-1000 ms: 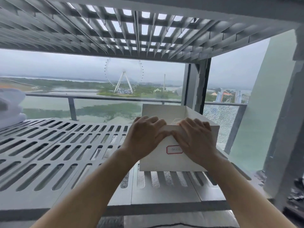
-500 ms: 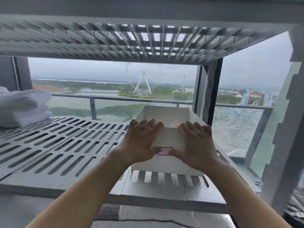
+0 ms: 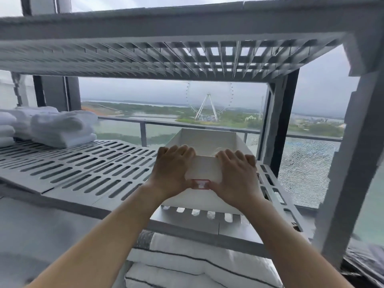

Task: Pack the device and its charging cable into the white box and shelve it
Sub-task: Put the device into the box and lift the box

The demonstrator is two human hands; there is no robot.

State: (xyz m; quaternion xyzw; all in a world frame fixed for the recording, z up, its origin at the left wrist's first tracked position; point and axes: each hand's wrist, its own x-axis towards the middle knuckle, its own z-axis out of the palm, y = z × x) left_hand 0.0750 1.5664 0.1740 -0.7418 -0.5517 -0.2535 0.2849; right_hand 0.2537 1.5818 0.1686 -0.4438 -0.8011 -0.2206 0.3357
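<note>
Hands both flat against the near wall of the open-topped white cardboard box, which sits on the right end of the grey slotted metal shelf. Left hand covers the box's near-left corner, fingers together and curled over the top rim. Right hand covers the near-right corner, same pose, fingers draped over the rim. Thumbs of both hands meet at a small red-bordered label low on the front wall. Box base rests on the shelf, set back a little from its front edge. Something pale shows inside just past the rim; cannot tell what it is.

One shelf level bears the box, and one more slotted grey shelf hangs above. Folded white towels lie stacked at the far left of the same shelf, well apart from the box; at least three piles, exact count unclear. Striped white and grey pillows sit below the shelf, two visible. Behind the rack, a large window with a railing, water, green land and one ferris wheel outside. Lower right pane shows cracked glass.
</note>
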